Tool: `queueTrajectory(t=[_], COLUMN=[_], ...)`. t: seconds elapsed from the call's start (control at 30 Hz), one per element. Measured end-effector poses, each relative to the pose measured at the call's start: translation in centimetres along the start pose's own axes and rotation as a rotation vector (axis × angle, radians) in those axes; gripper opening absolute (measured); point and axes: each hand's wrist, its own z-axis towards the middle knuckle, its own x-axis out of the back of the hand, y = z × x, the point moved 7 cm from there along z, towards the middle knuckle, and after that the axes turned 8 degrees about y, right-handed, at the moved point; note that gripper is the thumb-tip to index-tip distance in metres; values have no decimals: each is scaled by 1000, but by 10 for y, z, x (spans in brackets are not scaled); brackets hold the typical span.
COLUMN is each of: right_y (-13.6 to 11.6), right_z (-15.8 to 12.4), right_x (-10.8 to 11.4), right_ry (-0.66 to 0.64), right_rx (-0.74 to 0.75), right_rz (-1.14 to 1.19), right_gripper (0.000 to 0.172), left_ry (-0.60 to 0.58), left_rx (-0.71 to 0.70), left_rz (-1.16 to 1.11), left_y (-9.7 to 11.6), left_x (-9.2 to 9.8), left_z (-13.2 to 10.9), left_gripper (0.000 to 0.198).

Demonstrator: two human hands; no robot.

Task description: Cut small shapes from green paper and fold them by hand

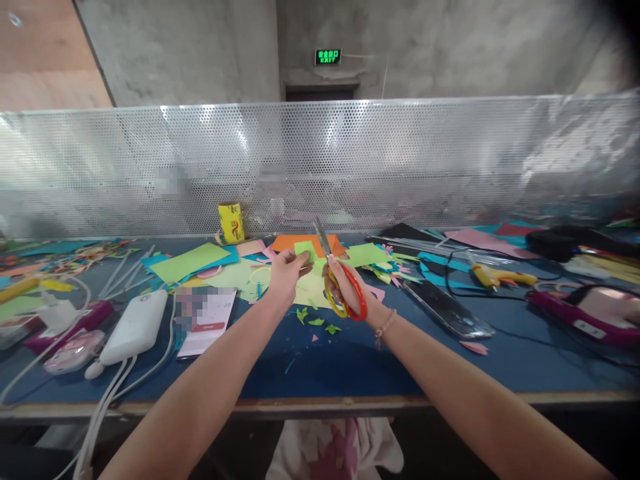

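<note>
My left hand (289,273) pinches a small piece of light green paper (305,249) above the middle of the table. Just to its right, my right hand (345,277) grips scissors (324,241) by their red and yellow handles, the blades pointing up and away from me beside the green piece. Whether the blades touch the paper I cannot tell. Under both hands lie pale green and orange sheets (285,241). Several small green paper scraps (316,322) rest on the blue tabletop nearer to me.
Left of my arms lie a lit phone (207,323), a white power bank (136,327) with cables and a yellow box (231,223). On the right are a dark phone (447,309), a yellow glue gun (503,277) and a purple object (580,319). A perforated metal screen (425,167) stands behind.
</note>
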Motion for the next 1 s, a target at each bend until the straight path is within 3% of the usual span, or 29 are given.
queueTrajectory(t=[0.27, 0.4, 0.8, 1.0], right_y=[3, 1, 4, 2], right_z=[1, 2, 2, -1], right_x=[-4, -1, -2, -6], right_ry=[-100, -75, -167, -177], right_rx=[87, 107, 116, 72], right_rz=[-121, -166, -238, -224], right_gripper=[38, 38, 36, 36], left_ry=[33, 61, 26, 50], left_rx=[-106, -143, -49, -84], left_rz=[-88, -26, -148, -36], left_y=[6, 4, 10, 7], left_x=[12, 17, 9, 13], left_z=[17, 23, 14, 17], left_gripper=[29, 18, 14, 17])
